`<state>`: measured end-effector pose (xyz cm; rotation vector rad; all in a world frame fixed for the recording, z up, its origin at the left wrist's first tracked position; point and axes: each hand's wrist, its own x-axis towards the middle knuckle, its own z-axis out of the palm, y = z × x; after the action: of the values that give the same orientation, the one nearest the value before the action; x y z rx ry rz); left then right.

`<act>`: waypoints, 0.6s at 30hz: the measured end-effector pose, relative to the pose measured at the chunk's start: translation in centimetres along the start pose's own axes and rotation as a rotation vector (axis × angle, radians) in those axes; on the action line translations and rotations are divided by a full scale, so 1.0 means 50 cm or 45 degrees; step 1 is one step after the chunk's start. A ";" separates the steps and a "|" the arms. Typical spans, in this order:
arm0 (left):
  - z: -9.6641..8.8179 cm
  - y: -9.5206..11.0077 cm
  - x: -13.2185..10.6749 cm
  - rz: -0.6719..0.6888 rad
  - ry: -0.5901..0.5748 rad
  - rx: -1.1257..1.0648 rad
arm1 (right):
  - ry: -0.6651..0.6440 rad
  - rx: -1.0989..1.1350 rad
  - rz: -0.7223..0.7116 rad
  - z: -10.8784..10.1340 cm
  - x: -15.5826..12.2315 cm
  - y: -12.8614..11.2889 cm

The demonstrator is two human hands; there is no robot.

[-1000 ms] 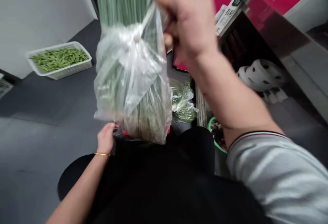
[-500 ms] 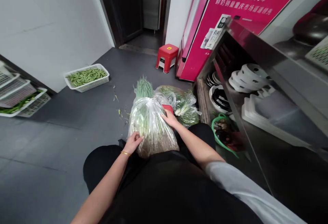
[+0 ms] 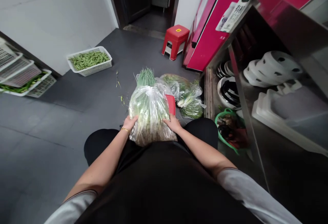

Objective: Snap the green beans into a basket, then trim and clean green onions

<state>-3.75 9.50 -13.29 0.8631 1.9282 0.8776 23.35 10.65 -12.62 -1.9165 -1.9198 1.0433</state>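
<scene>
While a white basket (image 3: 99,68) of green beans (image 3: 89,60) sits beside the wall (image 3: 51,19), the left hand (image 3: 130,123) grips one side of a clear bag (image 3: 151,121) between the knees (image 3: 98,145), long green stalks (image 3: 145,78) poking from its top; the right hand (image 3: 173,124), fingers closed too, grips the other side, left of some bagged greens (image 3: 192,107).

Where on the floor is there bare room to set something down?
Bare floor lies between the white basket of green pods and the red stool, and left of the left knee. It's crowded right of the bag of scallions, with bagged greens beside the wooden slats.
</scene>
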 end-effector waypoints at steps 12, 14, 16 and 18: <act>0.054 0.186 -0.004 0.252 -0.088 -0.254 | 0.297 0.789 -0.165 -0.074 0.036 -0.022; 0.075 0.209 0.002 0.252 -0.104 -0.196 | 0.340 0.830 -0.124 -0.101 0.045 -0.021; 0.105 0.237 0.011 0.271 -0.129 -0.176 | 0.378 0.865 -0.089 -0.137 0.056 -0.015; 0.145 0.278 0.021 0.315 -0.161 -0.242 | 0.429 0.870 -0.080 -0.185 0.067 -0.002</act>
<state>5.47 19.42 -5.28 1.0297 1.6222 1.1051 28.65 16.75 -6.97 -1.5033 -1.2153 1.0852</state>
